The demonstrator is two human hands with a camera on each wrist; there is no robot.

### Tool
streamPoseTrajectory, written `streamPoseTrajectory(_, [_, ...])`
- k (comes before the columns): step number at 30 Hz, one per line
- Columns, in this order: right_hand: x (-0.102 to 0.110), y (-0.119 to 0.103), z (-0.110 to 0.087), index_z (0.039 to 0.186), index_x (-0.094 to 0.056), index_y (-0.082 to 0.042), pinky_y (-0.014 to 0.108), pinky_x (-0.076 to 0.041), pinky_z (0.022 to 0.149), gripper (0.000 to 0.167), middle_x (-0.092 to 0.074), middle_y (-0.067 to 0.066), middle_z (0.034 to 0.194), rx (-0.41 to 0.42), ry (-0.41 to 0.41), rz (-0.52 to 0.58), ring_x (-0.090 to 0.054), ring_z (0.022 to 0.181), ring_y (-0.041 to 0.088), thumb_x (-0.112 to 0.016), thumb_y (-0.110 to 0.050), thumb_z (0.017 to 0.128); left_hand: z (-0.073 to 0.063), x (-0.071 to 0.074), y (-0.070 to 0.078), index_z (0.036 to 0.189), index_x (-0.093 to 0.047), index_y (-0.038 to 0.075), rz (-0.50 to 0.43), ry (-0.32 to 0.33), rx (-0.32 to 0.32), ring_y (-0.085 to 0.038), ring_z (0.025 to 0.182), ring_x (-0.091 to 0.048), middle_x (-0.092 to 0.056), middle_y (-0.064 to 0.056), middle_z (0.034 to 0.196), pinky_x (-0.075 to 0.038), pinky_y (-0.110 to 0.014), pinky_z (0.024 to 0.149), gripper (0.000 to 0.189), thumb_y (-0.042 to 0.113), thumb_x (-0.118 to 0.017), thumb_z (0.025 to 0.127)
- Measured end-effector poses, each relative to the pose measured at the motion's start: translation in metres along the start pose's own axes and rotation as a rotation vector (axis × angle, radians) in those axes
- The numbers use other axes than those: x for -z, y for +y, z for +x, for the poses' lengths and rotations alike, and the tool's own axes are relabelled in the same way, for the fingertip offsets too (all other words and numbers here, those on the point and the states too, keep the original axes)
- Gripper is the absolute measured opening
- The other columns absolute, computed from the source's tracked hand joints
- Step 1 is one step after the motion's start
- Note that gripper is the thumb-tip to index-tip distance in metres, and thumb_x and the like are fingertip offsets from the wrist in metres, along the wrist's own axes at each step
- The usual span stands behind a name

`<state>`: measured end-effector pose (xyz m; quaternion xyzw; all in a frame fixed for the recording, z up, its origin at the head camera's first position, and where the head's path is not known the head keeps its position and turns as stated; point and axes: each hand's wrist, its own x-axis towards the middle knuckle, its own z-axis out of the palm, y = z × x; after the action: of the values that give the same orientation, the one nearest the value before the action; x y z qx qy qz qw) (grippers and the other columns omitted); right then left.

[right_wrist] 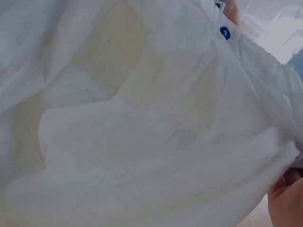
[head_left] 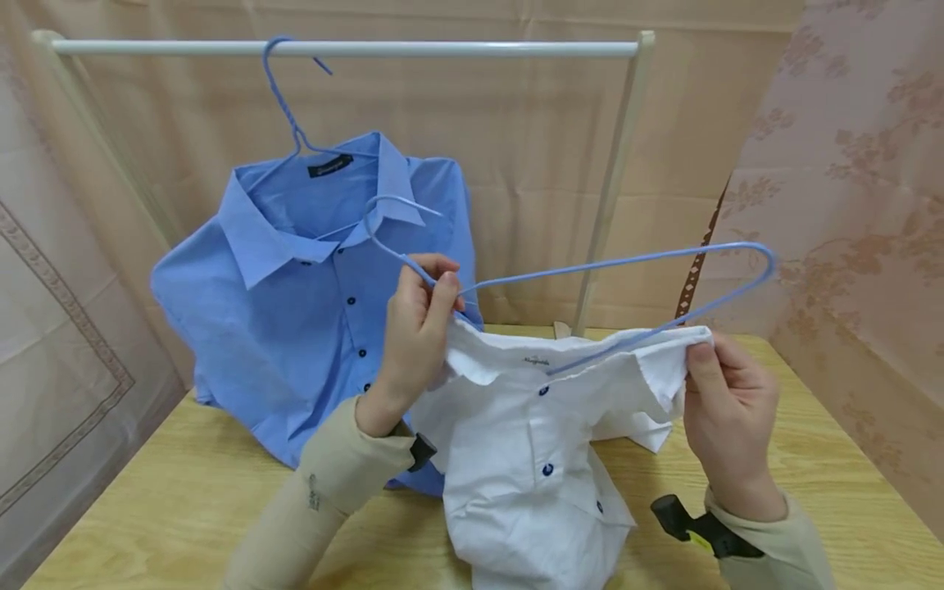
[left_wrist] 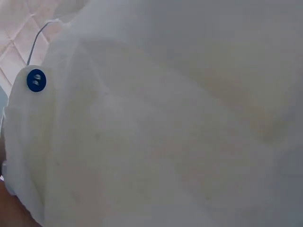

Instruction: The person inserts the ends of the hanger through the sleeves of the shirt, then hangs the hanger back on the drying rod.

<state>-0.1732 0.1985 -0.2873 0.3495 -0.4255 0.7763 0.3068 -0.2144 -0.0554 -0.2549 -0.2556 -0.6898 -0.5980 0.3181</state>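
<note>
A small white shirt (head_left: 509, 434) with dark blue buttons hangs between my two hands in the head view. My left hand (head_left: 416, 336) grips a blue wire hanger (head_left: 619, 260) just below its hook, close to the shirt's collar. One arm of the hanger sticks out above the collar to the right, and its lower wire dips into the neck opening. My right hand (head_left: 733, 410) pinches the shirt's collar edge on the right between thumb and fingers. White cloth (left_wrist: 142, 123) fills most of the left wrist view, and the shirt's front (right_wrist: 156, 142) fills the right wrist view.
Behind my left hand, a blue shirt (head_left: 295, 303) hangs on another blue hanger (head_left: 283, 102) from the white rail (head_left: 457, 49) of a rack. Its lower part reaches the wooden table (head_left: 170, 500). Beige curtains (head_left: 531, 188) stand behind, with patterned cloth at both sides.
</note>
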Motion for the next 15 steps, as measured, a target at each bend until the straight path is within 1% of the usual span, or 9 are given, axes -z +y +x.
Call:
streamPoseTrajectory(4, [0.0, 0.0, 0.0, 0.1, -0.057, 0.022, 0.023, -0.051, 0.067, 0.021, -0.066, 0.021, 0.094, -0.033, 0.051, -0.04, -0.063, 0.078, 0.02, -0.044, 0.01, 0.089, -0.004, -0.001, -0.008, 0.099, -0.046, -0.006, 0.058, -0.01, -0.061, -0.018, 0.064, -0.054, -0.055, -0.017, 0.073, -0.046, -0.023, 0.06, 0.014, 0.006, -0.041, 0.094])
streamPoseTrajectory(7, [0.001, 0.001, 0.001, 0.101, -0.057, 0.021, 0.022, -0.051, 0.067, 0.022, -0.066, 0.02, 0.094, -0.046, 0.09, -0.07, -0.062, 0.078, 0.019, -0.043, 0.009, 0.09, -0.005, -0.002, -0.012, 0.097, -0.046, -0.006, 0.096, -0.008, -0.098, -0.018, 0.064, -0.056, -0.056, -0.016, 0.072, -0.048, -0.023, 0.06, 0.013, 0.005, -0.042, 0.093])
streamPoseTrajectory(10, [0.002, 0.002, 0.002, 0.101, -0.057, 0.022, 0.023, -0.051, 0.066, 0.022, -0.066, 0.019, 0.09, -0.049, 0.141, -0.057, -0.063, 0.077, 0.019, -0.044, 0.008, 0.09, -0.005, -0.002, -0.016, 0.098, -0.047, -0.005, 0.127, -0.022, -0.114, -0.018, 0.067, -0.06, -0.061, -0.014, 0.074, -0.048, -0.025, 0.062, 0.013, 0.006, -0.042, 0.093])
streamPoseTrajectory(13, [0.003, 0.001, 0.003, 0.1, -0.057, 0.021, 0.023, -0.052, 0.064, 0.021, -0.066, 0.019, 0.087, -0.058, 0.191, -0.04, -0.063, 0.073, 0.019, -0.046, 0.007, 0.09, -0.006, -0.001, -0.019, 0.1, -0.047, -0.003, 0.153, -0.057, -0.118, -0.018, 0.075, -0.064, -0.067, -0.012, 0.08, -0.049, -0.027, 0.066, 0.013, 0.005, -0.041, 0.093])
streamPoseTrajectory(15, [0.003, 0.001, 0.003, 0.098, -0.058, 0.02, 0.021, -0.05, 0.059, 0.021, -0.065, 0.017, 0.081, -0.064, 0.223, -0.038, -0.062, 0.067, 0.018, -0.046, 0.006, 0.09, -0.007, 0.0, -0.021, 0.102, -0.046, -0.003, 0.176, -0.08, -0.12, -0.018, 0.078, -0.065, -0.069, -0.01, 0.085, -0.048, -0.027, 0.064, 0.014, 0.005, -0.039, 0.093])
